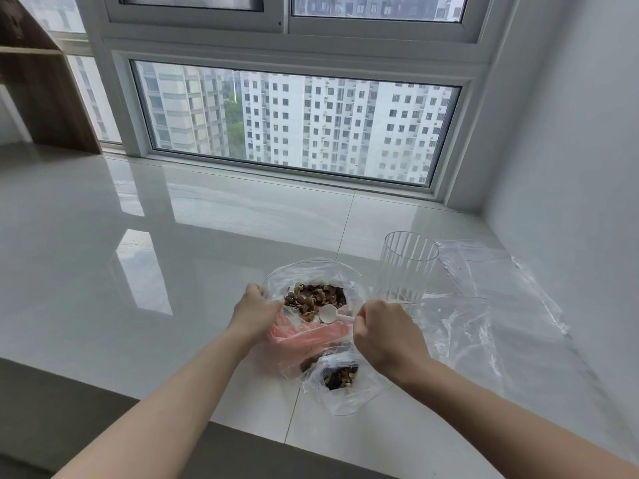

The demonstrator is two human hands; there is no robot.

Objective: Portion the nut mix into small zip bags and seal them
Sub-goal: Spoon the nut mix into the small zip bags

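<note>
We found a glossy white tiled ledge (173, 271) running under a large window (297, 122), with all working items gathered toward its near right portion. A large clear plastic bag (307, 271) stood open there, holding a brown mixed-nut heap (314, 299) and a small white plastic scoop (328, 313) lying just beside the nuts, handle toward the right. A pink-red printed band (304, 335) showed on the bag's near side.

The left hand (254, 314) gripped the left rim of that bag, fingers curled over the plastic. The right hand (387, 335) was closed in a fist at the bag's right rim; we judged it to be pinching the plastic, though the contact itself was partly hidden.

A small clear zip bag (345, 395) lay nearest the front edge, touching the large bag, with a portion of nuts (340, 376) inside. Whether its strip was closed, we could not tell.

A clear ribbed tumbler (404, 267) stood upright just right of the large bag. Flat clear empty bags (501, 305) lay spread toward the right wall. A wooden shelf unit (41, 81) stood at the far left corner.
</note>
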